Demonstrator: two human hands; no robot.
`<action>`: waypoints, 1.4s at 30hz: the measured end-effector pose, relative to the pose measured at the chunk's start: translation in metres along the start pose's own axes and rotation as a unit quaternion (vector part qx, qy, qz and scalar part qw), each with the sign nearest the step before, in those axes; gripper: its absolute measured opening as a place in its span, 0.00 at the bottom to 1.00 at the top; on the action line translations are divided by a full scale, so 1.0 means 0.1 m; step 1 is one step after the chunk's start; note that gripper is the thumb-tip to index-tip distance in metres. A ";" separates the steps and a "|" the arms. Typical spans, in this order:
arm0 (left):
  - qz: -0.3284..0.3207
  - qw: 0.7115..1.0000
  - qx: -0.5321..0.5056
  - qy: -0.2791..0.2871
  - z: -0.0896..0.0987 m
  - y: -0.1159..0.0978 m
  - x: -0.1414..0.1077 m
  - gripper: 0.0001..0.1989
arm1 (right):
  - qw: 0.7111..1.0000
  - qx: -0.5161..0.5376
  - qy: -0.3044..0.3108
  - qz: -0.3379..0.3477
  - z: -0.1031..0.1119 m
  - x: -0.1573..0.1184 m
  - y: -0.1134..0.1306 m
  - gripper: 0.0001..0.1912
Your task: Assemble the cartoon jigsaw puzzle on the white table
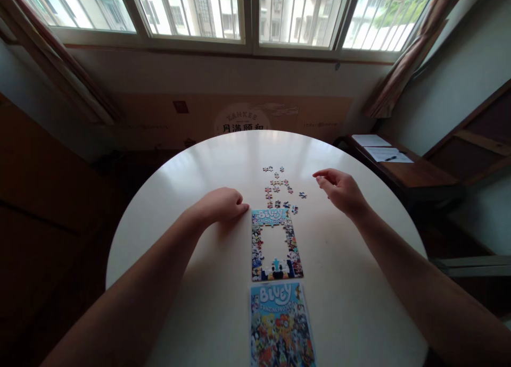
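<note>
A partly assembled jigsaw puzzle (296, 250) lies on the round white table, its border joined around an open middle that bares the tabletop. My left hand (223, 203) rests by its upper left corner with the fingers curled; their inner side is hidden, so I cannot see whether anything is in them. Beyond the puzzle's top edge several loose jigsaw pieces (275, 182) are scattered. To their right my right hand (341, 190) is raised near a single piece (303, 195), thumb and forefinger slightly apart, with nothing visible between them. Below the puzzle lies a matching reference picture (281, 324).
The round table (191, 170) curves away towards a wall with windows (199, 10). At the right stands a wooden desk (423, 175) with papers (379, 152) and a pen (390, 158). Curtains (415, 53) hang at both sides.
</note>
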State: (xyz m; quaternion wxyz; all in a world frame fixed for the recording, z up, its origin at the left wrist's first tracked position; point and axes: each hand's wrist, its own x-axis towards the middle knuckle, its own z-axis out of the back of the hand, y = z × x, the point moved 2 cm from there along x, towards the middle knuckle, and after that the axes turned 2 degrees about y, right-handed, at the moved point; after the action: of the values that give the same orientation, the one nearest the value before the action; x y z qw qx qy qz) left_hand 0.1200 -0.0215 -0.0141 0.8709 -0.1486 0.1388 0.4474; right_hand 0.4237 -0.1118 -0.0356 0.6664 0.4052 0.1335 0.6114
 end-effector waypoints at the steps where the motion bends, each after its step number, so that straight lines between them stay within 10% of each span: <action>1: 0.004 1.000 0.003 -0.016 -0.01 0.01 0.02 0.24 | 0.999 -0.031 0.021 -0.005 -0.04 0.02 -0.06 0.17; 16: 0.024 0.999 0.030 -0.014 -0.01 0.03 0.13 0.25 | 0.993 -0.088 0.070 0.027 -0.32 -0.04 -0.05 0.16; 26: 0.018 0.998 0.057 -0.026 -0.04 0.00 0.15 0.25 | 0.995 -0.015 -0.014 0.102 -0.36 -0.10 0.08 0.12; 33: 0.026 0.994 0.053 -0.091 -0.18 -0.02 0.06 0.26 | 0.992 0.060 -0.109 0.036 -0.43 -0.04 -0.21 0.15; 42: 0.004 0.994 0.034 -0.104 -0.17 0.05 0.07 0.24 | 0.999 -0.002 -0.027 0.036 -0.57 0.55 0.11 0.17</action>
State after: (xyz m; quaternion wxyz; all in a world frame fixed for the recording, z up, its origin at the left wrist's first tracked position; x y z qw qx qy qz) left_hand 0.1183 -0.0202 -0.0335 0.8834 -0.0704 0.0630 0.4589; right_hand 0.3895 -0.0399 -0.0468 0.6481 0.4247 0.0992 0.6243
